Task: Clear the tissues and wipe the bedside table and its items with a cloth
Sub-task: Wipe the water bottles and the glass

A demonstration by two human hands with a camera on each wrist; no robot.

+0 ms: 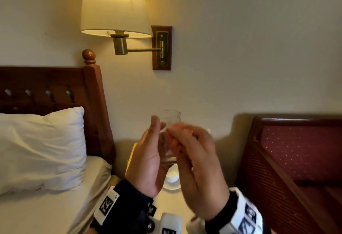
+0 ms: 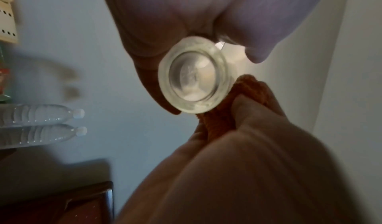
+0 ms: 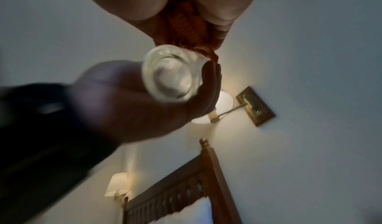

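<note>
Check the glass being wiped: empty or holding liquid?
Empty: the glass looks clear through wall and base, no liquid line.

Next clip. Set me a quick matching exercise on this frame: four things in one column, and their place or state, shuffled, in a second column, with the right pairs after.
Things:
1. glass
2. cloth
3. lamp
4. pillow

Place or state:
A. lit, mounted on the wall
B. lying on the bed, by the headboard
C. bunched in the right hand
D. held up in the left hand

Pairs: 1-D, 2-C, 3-A, 4-B
</note>
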